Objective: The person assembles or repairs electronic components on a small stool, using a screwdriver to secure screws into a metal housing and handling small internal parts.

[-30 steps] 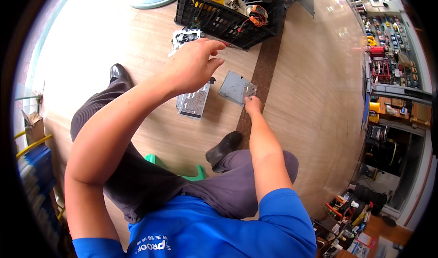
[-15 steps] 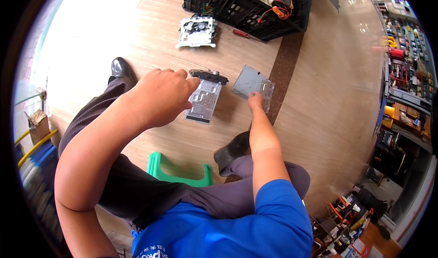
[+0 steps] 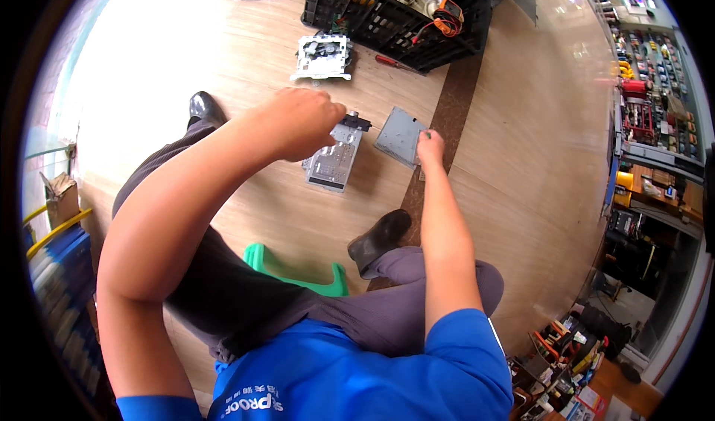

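The box (image 3: 334, 166) is lying lengthwise near-to-far, right of the closer left hand (image 3: 304, 123), whose grip I can't make out.

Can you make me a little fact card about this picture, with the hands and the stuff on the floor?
Left hand: over the metal box in this view; grip hidden
Right hand: at the right side of the grey plate; grip unclear
White-framed part: on the floor, near the crate
Crate: black, with an orange meter
Screwdriver: red handle, beside the crate
Stool: green, partly hidden
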{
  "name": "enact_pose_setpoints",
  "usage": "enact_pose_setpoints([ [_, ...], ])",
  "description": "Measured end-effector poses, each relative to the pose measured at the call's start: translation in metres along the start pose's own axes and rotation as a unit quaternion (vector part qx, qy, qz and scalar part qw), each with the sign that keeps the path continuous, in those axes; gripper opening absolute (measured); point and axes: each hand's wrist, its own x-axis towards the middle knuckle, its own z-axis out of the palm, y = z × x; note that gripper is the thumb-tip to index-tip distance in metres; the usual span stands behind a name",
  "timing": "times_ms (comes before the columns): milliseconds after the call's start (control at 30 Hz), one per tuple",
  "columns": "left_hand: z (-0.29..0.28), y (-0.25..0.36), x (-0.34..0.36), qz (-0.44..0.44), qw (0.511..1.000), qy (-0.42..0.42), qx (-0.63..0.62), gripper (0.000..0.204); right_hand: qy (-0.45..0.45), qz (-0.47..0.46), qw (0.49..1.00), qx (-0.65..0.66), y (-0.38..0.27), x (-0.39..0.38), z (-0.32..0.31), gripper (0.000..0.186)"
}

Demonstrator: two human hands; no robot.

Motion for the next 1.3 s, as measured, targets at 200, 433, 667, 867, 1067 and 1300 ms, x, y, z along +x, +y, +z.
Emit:
enact_pose_setpoints([
  [200,0.004,-0.006,-0.003,-0.020,0.999,-0.032,0.013,0.032,0.043,-0.428,0.899,-0.078,-0.167,-0.106,-0.073,0.021],
  [433,0.000,-0.003,-0.006,-0.020,1.000,-0.004,0.005,0.030,-0.143,-0.273,0.950,0.046,-0.215,-0.208,-0.092,0.020],
  [667,-0.003,0.004,0.000,-0.022,1.000,0.007,0.004,0.029,-0.156,-0.382,0.907,-0.080,-0.178,-0.203,-0.031,0.022],
  [867,-0.007,0.003,0.007,-0.034,0.999,0.003,0.009,0.028,-0.147,-0.411,0.897,-0.076,-0.182,-0.197,-0.019,0.020],
  [1067,-0.002,0.006,0.014,-0.024,1.000,0.001,0.010,0.028,-0.139,-0.426,0.890,-0.089,-0.185,-0.193,-0.016,0.016],
  [1300,0.000,0.006,0.018,-0.016,1.000,0.007,0.019,0.028,-0.129,-0.417,0.896,-0.079,-0.180,-0.193,-0.014,0.016],
])
